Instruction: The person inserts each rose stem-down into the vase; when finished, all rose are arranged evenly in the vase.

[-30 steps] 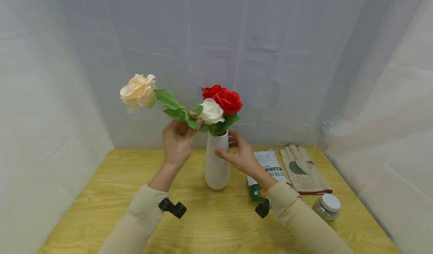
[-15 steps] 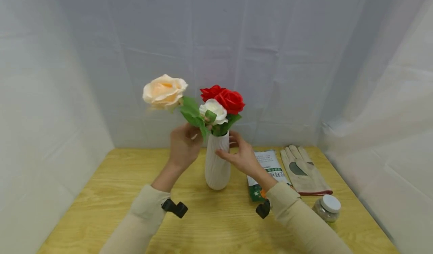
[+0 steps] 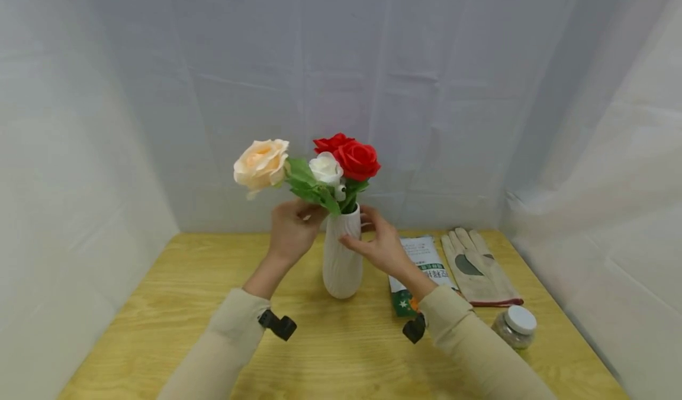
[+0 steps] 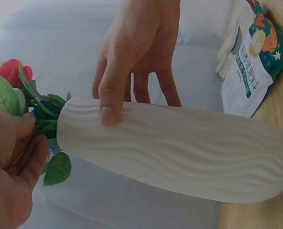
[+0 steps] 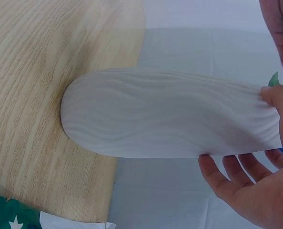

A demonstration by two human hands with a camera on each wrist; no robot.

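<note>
A white vase (image 3: 342, 264) with a wavy surface stands upright on the table, red roses (image 3: 358, 160) and a white rose (image 3: 325, 168) at its mouth. My right hand (image 3: 380, 243) holds the vase near its rim; in the right wrist view the thumb lies on one side and the curled fingers (image 5: 217, 175) on the other. Beside the mouth my left hand (image 3: 295, 228) pinches the stem of a peach rose (image 3: 261, 164), whose bloom leans out to the left. Green leaves (image 4: 57, 168) surround the left fingertips in the left wrist view. The stem's lower end is hidden.
Right of the vase lie a printed white and green bag (image 3: 421, 264) and a pair of work gloves (image 3: 479, 270). A small jar with a white lid (image 3: 519, 323) stands nearer the front. White sheeting (image 3: 341, 63) encloses the wooden table (image 3: 160, 305).
My left hand has brought the peach rose rightward to the vase mouth, and its bloom has come down in the last half second. The right hand stays on the vase.
</note>
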